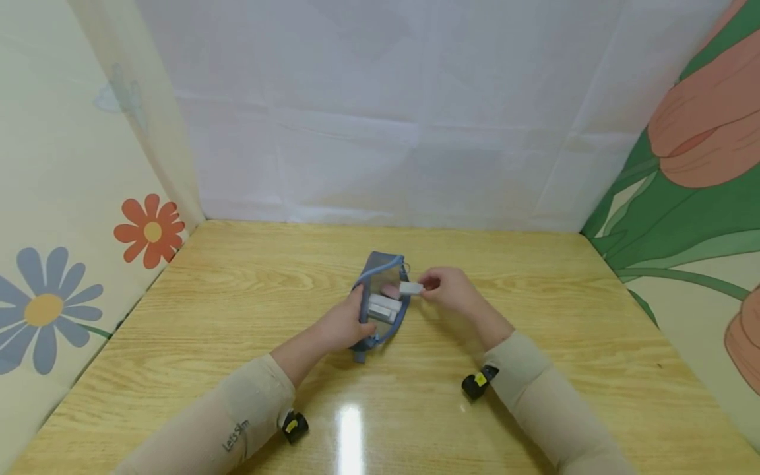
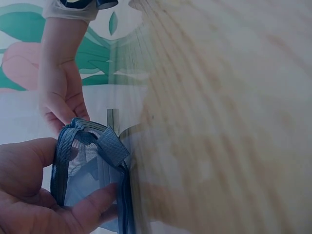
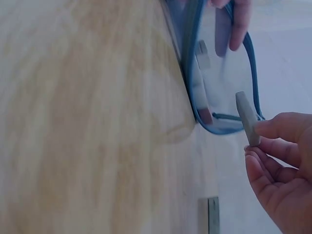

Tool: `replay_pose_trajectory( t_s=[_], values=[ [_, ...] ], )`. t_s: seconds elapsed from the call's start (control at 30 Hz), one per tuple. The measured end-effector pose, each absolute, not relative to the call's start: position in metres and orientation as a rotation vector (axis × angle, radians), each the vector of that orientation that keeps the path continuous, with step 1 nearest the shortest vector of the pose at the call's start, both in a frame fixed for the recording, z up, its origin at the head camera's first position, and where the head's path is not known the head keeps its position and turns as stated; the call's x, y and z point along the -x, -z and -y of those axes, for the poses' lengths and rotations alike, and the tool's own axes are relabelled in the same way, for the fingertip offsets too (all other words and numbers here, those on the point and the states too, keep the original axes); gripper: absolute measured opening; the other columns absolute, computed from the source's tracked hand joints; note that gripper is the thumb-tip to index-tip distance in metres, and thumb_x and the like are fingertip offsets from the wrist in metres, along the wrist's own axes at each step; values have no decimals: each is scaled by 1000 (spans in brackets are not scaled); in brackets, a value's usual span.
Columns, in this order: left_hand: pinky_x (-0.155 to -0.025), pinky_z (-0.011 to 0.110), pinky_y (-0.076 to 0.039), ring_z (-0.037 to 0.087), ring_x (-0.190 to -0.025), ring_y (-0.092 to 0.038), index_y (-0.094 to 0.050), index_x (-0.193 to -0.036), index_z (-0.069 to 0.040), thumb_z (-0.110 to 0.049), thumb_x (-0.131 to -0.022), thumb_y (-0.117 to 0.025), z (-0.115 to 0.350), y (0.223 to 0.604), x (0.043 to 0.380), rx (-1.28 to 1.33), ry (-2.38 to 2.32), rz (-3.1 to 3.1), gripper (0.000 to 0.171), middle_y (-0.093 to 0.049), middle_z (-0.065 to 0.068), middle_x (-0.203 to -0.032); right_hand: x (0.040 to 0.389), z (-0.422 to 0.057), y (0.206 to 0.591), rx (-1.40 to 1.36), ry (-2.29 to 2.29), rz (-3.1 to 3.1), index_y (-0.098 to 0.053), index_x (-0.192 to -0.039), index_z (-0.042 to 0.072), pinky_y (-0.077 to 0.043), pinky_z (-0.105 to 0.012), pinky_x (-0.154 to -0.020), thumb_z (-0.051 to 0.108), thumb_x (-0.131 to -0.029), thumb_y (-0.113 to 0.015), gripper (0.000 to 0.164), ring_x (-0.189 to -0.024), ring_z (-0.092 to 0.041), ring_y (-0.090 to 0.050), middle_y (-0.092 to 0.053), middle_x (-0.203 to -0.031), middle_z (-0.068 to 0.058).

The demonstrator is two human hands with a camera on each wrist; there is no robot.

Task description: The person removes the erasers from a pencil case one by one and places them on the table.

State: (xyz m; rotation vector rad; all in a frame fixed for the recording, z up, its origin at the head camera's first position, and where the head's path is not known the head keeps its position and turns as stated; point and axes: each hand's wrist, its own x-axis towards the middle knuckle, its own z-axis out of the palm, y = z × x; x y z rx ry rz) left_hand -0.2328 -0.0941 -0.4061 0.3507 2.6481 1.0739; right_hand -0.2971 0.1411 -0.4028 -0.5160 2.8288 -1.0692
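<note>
A blue-edged mesh zip pouch (image 1: 386, 262) lies on its side on the table, its mouth spread toward my right hand. My left hand (image 1: 341, 323) grips the pouch by its near side, thumb at the zip edge. Between thumb and fingertips, my right hand (image 1: 451, 290) pinches a small flat white block (image 1: 411, 288), eraser-like, right at the opening. The right wrist view shows this block (image 3: 247, 117) overlapping the pouch's blue rim (image 3: 190, 53). Inside the pouch lie white blocks (image 1: 384, 307) and a pinkish one (image 1: 390, 291). A fabric tab (image 2: 113, 146) shows at the pouch's end.
The wood-grain table (image 1: 208, 297) extends around the pouch on all sides. A white cloth (image 1: 380, 132) hangs behind it, with flower-printed panels (image 1: 59, 165) at left and right. Black cameras (image 1: 475, 384) are strapped at both wrists.
</note>
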Motion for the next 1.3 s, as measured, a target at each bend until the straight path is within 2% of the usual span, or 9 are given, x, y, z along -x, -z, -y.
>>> replay_pose_trajectory(
  t_s=[0.23,0.53,0.83,1.17,1.3],
  values=[
    [-91,40,-43,28,-113,-49,0,-145,3,-21,-86,-62,94,406,233,-339,-1065,-2644,89,-40,27,-134,300,-168,398,406,1080,-2848,-67,-101,6,-49,-28,-66,13,-83,-66,20,-81,-18,-58,-64,-91,-7],
    [-90,41,-43,28,-113,-49,1,-145,3,-21,-86,-62,93,405,233,-332,-1070,-2633,89,-39,27,-135,302,-190,403,363,1097,-2866,-67,-98,3,-47,-33,-73,13,-81,-68,20,-83,-21,-57,-64,-90,-8],
    [-90,41,-43,27,-113,-49,1,-145,3,-22,-86,-62,93,404,233,-321,-1053,-2636,89,-39,27,-135,297,-192,410,221,1088,-2792,-67,-99,5,-47,-28,-68,13,-81,-68,20,-82,-19,-55,-63,-91,-7],
    [-88,40,-44,27,-112,-50,0,-145,4,-20,-86,-62,93,405,233,-346,-1066,-2637,89,-40,27,-134,299,-194,419,249,1021,-2838,-68,-95,2,-45,-30,-68,13,-81,-68,18,-79,-19,-56,-64,-89,-8],
    [-91,42,-42,29,-117,-47,0,-144,4,-20,-85,-63,94,407,233,-349,-1061,-2648,90,-38,28,-136,300,-194,421,202,995,-2841,-68,-96,3,-46,-30,-66,14,-81,-68,18,-79,-19,-56,-64,-90,-8]
  ],
)
